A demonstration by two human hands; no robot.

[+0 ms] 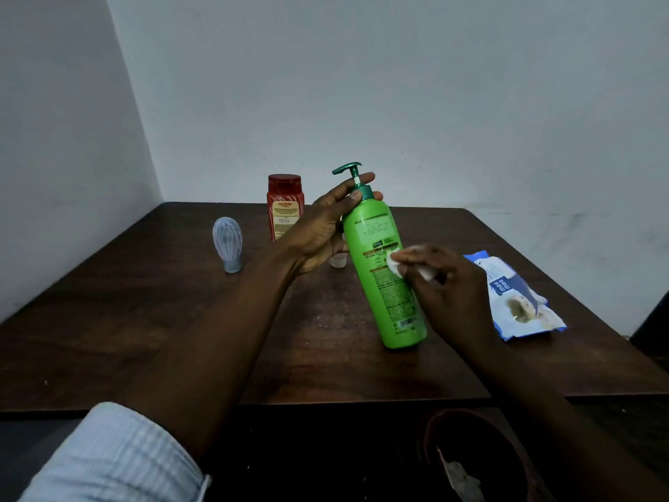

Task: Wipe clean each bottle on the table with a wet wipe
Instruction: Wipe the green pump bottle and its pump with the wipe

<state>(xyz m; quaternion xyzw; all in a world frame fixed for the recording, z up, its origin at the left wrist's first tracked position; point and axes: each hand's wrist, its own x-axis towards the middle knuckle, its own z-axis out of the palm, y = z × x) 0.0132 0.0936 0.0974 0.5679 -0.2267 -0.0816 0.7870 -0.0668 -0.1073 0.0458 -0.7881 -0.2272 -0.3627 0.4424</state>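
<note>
Left hand [322, 230] fingers wrapped round tilted green pump bottle [383, 269] neck; right hand [445, 284] fingers pinching wet wipe [394, 262] against label, above surface [144, 320].

tilted green pump bottle [382, 269], white wet wipe [392, 261] against its label.

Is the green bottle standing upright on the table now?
No, the green bottle is tilted, its neck gripped by the left hand while the right hand presses a wipe on it.
</note>
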